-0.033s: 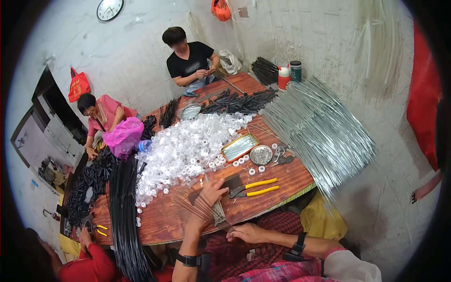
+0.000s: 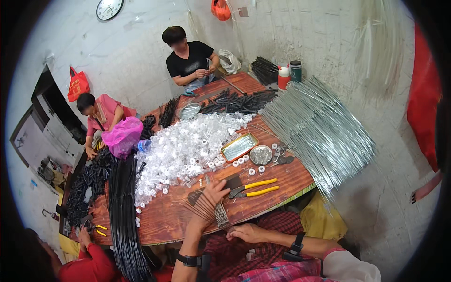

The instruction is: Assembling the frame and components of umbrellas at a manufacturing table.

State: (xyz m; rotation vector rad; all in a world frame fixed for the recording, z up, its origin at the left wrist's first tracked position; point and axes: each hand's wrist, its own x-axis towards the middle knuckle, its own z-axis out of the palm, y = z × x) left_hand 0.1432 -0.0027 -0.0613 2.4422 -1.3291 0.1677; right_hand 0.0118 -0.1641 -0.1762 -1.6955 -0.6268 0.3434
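My right hand (image 2: 248, 232) is closed around the lower ends of a bunch of thin metal rods (image 2: 220, 215) at the table's near edge. The rods fan out up and to the left, passing by my left wrist, and some are blurred. My left hand (image 2: 213, 192) is beside the fan with its fingers spread; the rods partly cover its palm side. Just right of my left fingertips lie yellow-handled pliers (image 2: 256, 188). A dark flat plate (image 2: 233, 181) rests behind the fingers.
A heap of clear and white plastic parts (image 2: 181, 145) fills the middle. Long silvery rods (image 2: 324, 131) overhang the right edge; black strips (image 2: 124, 207) hang over the near left edge. A tray of pins (image 2: 239, 146) and a bowl (image 2: 261, 155) stand ahead. Several people work around the table.
My left hand's fingers have spread further apart and shifted slightly up. The rod fan beside it has shifted a little. My right hand stays in place.
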